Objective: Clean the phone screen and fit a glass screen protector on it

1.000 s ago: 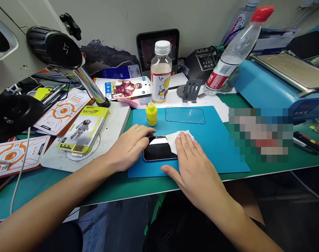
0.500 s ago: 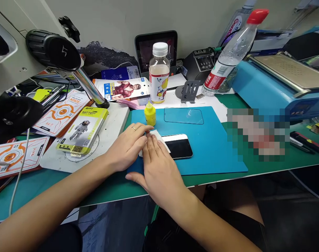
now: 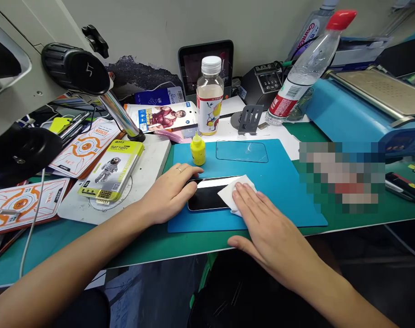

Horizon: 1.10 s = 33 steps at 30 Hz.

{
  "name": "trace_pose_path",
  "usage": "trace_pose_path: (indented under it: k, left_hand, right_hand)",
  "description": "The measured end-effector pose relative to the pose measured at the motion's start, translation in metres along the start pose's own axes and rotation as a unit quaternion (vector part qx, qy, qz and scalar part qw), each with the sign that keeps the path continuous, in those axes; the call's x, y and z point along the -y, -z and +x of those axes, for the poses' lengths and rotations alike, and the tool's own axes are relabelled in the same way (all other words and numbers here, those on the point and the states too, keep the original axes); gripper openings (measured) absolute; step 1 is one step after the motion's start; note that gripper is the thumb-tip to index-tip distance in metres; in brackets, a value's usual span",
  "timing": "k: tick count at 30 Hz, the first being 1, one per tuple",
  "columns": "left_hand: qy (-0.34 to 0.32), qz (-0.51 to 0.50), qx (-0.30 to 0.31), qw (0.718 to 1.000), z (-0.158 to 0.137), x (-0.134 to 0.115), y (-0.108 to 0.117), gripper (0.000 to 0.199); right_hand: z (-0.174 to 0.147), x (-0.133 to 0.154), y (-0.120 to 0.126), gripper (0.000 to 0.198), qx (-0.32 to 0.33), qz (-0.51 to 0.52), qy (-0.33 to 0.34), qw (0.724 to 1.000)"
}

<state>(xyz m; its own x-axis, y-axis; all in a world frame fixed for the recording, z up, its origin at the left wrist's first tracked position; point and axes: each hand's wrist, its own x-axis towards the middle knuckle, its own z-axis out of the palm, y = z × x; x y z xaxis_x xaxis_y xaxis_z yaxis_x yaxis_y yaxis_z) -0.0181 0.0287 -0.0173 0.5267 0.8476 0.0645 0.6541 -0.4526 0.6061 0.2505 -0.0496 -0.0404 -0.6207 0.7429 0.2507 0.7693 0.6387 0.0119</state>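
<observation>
Head view: right hand, flat and open, has slid the wipe from left to right along the phone, likely one full-length wiping stroke. Phone's on the blue mat; left hand half-curled at its left end, grip unclear.

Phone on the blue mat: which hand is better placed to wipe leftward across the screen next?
Probably the right hand: its fingers lie flat on the white wipe, over the right end of the phone. The left hand is at the left end, no wipe visible in it.
</observation>
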Motion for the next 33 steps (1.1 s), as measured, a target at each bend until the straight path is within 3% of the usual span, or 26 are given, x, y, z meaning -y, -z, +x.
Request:
trace_pose_path:
  k: [8,11,16,21,24,27,29,31,33]
  left_hand:
    - [-0.008,0.011,0.005,1.0,-0.001,-0.001,-0.001,0.036]
    - [-0.005,0.005,0.005,1.0,-0.001,-0.001,-0.001,0.036]
    - [-0.004,-0.001,0.006,1.0,0.0,-0.001,-0.001,0.036]
    - [-0.004,-0.001,0.005,1.0,0.0,-0.001,0.0,0.036]
    - [-0.005,0.0,0.007,1.0,-0.001,-0.002,0.0,0.036]
    - [-0.007,0.0,0.006,1.0,-0.001,-0.001,0.0,0.036]
    - [-0.007,-0.003,0.004,1.0,-0.001,-0.001,0.0,0.036]
    - [-0.007,-0.005,0.004,1.0,-0.001,-0.001,0.0,0.036]
    - [-0.006,-0.008,0.005,1.0,-0.001,-0.002,0.0,0.036]
  right_hand:
    - [0.014,-0.013,0.002,0.087,0.018,0.012,-0.031,0.999]
    - [0.012,-0.015,0.008,0.074,0.014,0.011,0.005,1.0]
    - [-0.004,-0.018,0.01,0.039,-0.038,0.074,0.058,0.995]
    - [-0.022,-0.026,0.006,0.038,-0.106,0.157,0.084,0.978]
    - [-0.029,-0.036,0.01,0.037,-0.138,0.2,0.018,0.97]
    - [-0.028,-0.055,0.021,0.029,-0.179,0.19,-0.143,0.955]
    - [-0.023,-0.069,0.028,0.022,-0.223,0.13,-0.211,0.943]
    - [-0.016,-0.082,0.031,0.021,-0.251,0.08,-0.213,0.941]
    - [-0.011,-0.091,0.03,0.022,-0.221,0.078,-0.171,0.957]
